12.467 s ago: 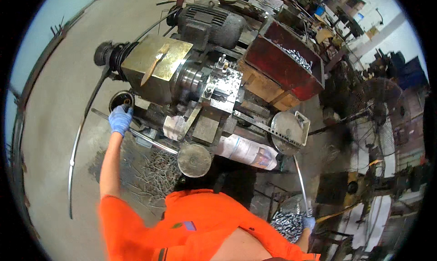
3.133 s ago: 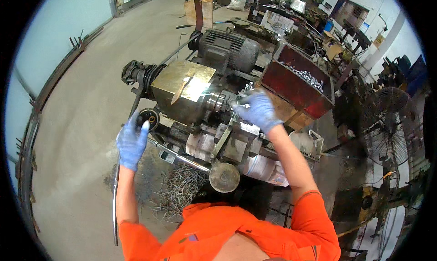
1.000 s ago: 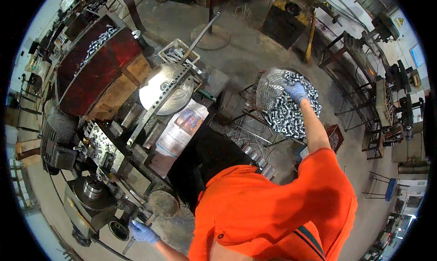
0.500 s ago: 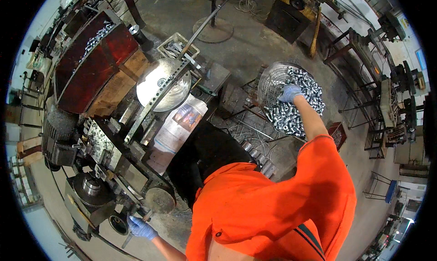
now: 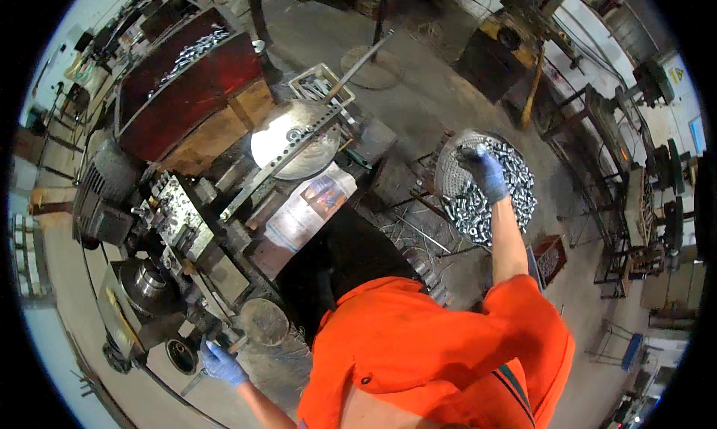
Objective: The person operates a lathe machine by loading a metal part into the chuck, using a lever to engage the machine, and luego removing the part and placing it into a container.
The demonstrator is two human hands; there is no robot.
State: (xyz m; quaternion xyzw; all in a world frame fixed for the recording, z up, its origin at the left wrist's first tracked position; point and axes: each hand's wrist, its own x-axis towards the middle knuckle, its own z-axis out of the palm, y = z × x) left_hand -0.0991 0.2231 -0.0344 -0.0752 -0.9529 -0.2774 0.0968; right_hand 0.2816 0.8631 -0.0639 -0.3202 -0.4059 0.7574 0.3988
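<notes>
1. Blue knitted glove fabric covered the person's right hand (image 5: 489, 176), which reached over the round perforated metal basket (image 5: 451, 176) on the right, near its bare upper-left part
2. Short shiny silver metal cylinders (image 5: 511, 176) lay heaped in that basket, mostly toward its right and lower sides, with the right hand above their left edge
3. The left hand (image 5: 223, 364), gloved in the same blue, was well apart at lower left, overlapping a straight grey metal rod (image 5: 194, 383) in the view, near a dark round handwheel (image 5: 181, 356)
4. Its fingers looked partly extended, while the right fingers were blurred; with the view so poor there, I could not tell how far they were open or whether either hand had hold of anything
5. Between the hands, a printed paper sheet (image 5: 310, 214) lay near a shiny round metal plate (image 5: 275, 128), which was crossed by a flat grey bar with a row of holes (image 5: 279, 162)
6. At upper left, an open-topped red bin (image 5: 183, 104) held silver metal pieces (image 5: 196, 55)
</notes>
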